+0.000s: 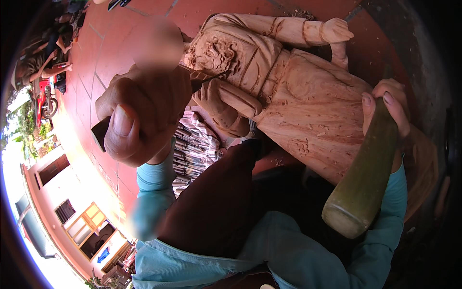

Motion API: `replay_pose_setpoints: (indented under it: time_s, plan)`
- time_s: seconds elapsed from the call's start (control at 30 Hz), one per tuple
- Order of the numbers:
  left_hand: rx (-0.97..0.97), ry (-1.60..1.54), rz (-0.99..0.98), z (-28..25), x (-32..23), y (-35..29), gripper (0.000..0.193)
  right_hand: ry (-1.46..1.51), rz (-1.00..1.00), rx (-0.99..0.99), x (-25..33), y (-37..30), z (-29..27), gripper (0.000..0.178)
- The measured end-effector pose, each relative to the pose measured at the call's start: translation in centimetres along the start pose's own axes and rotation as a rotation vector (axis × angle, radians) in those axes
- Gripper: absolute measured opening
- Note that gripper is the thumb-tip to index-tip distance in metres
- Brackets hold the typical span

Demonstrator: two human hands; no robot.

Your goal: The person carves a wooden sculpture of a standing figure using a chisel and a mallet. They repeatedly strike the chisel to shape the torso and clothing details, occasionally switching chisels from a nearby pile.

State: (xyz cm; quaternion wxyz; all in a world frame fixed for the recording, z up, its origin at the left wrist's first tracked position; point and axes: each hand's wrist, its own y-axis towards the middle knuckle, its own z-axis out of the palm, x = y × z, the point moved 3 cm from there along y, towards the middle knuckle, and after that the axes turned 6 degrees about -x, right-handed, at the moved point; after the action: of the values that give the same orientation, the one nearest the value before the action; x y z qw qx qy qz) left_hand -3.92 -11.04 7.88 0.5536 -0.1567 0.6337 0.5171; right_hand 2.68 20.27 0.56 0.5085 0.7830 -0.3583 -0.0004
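Observation:
My left hand (144, 111) is raised close to the camera, its fingers closed round a carving chisel (100, 134). One dark end sticks out beside my thumb; the thin end points toward the chest of a carved wooden statue (313, 101). I cannot tell whether it touches the wood. My right hand (392, 103) grips a greenish, club-shaped mallet (361, 173) by its narrow part, with the thick end hanging toward me. The statue lies on its back, showing a curly beard, folded robe and arms. A blurred patch covers its head.
Several chisels (190, 154) lie in a row on a checked cloth (204, 130) beside my knee. Wood shavings dot the red tiled floor (113, 62). At the far left are other people (48, 70), a red motorbike (45, 98) and a building (72, 207).

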Motion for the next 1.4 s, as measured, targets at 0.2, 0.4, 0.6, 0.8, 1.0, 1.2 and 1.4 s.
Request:
replay_pose_setpoints:
  time_s: [0.2, 0.4, 0.6, 0.8, 1.0, 1.2, 1.4]
  plan:
    - [0.102, 0.088, 0.067, 0.3, -0.1, 0.3, 0.039, 0.003, 0.011, -0.011, -0.1, -0.1, 0.0, 0.041]
    - [0.141, 0.144, 0.084, 0.6, -0.4, 0.3, 0.04, -0.003, 0.021, -0.011, 0.1, 0.0, 0.1, 0.041]
    - [0.201, 0.164, 0.11, 0.9, -0.6, 0.4, 0.036, 0.019, 0.02, -0.022, 0.0, 0.0, 0.2, 0.041]
    - [0.38, 0.188, 0.219, 3.4, 0.4, 0.4, 0.033, 0.006, 0.007, -0.008, -0.1, -0.2, -0.2, 0.042]
    - [0.324, 0.161, 0.173, 1.9, 0.2, 1.4, 0.022, 0.047, 0.008, -0.01, -0.4, -0.4, 0.0, 0.044]
    - [0.24, 0.245, 0.05, 1.3, 0.6, 2.1, 0.021, 0.055, 0.016, -0.019, -0.3, -0.4, -0.1, 0.045]
    - [0.038, 0.171, -0.215, 0.3, 0.4, 2.2, 0.029, 0.022, 0.015, 0.016, 0.0, 0.0, 0.0, 0.046]
